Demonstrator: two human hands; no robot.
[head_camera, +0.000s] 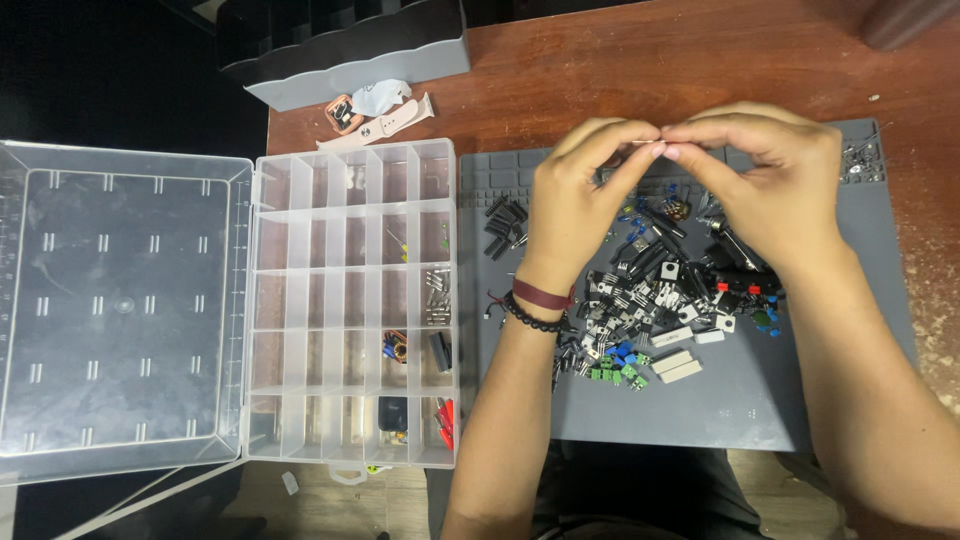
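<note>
Above the grey mat (800, 400), left hand (575, 205) and right hand (770, 180) pinch a thin lead (650, 143) lying left-to-right between their fingertips.

- The place looked like a hobby electronics workbench, set on a reddish wooden table (620, 55).
- A grey silicone work mat (790, 400) lay on it, with a heap of small electronic components (665, 300) spread across the mat.
- Left of the mat stood an open clear compartment organiser box (350, 300), a few parts sorted in its cells.
- Behind the box sat a grey plastic tray (350, 50).
</note>
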